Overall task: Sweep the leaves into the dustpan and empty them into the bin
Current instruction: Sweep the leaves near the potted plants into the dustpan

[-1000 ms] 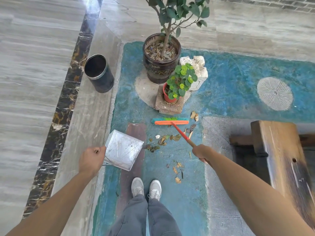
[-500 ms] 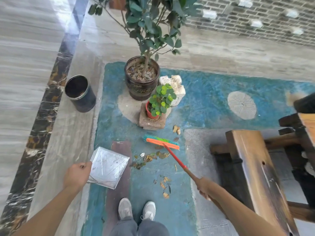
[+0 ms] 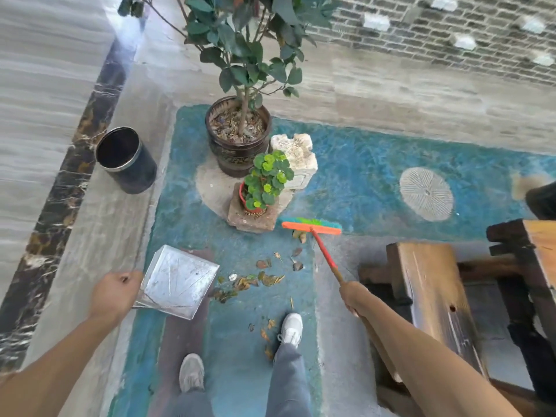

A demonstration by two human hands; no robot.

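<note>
Broom [image 3: 313, 228] swung right (past leaves [image 3: 249, 281]); right hand [image 3: 356, 297] fingers clamped on it, left hand [image 3: 115, 291] on dustpan [image 3: 177, 281].

dustpan [image 3: 178, 281] handle hidden inside left grip [image 3: 115, 291], broom [image 3: 313, 227] handle end behind right forearm, bench [image 3: 433, 296] blurred

Dry leaves [image 3: 255, 281] scattered beside tilted metal dustpan [image 3: 177, 281]; black bin [image 3: 126, 161] upright.

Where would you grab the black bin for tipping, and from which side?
Grip the bin at its open rim, a hand hooked over the edge, or clasp the round wall. It stands upright with its mouth up, apart from the large plant pot. Probably come from the tiled side, away from the pot and the dustpan.
</note>
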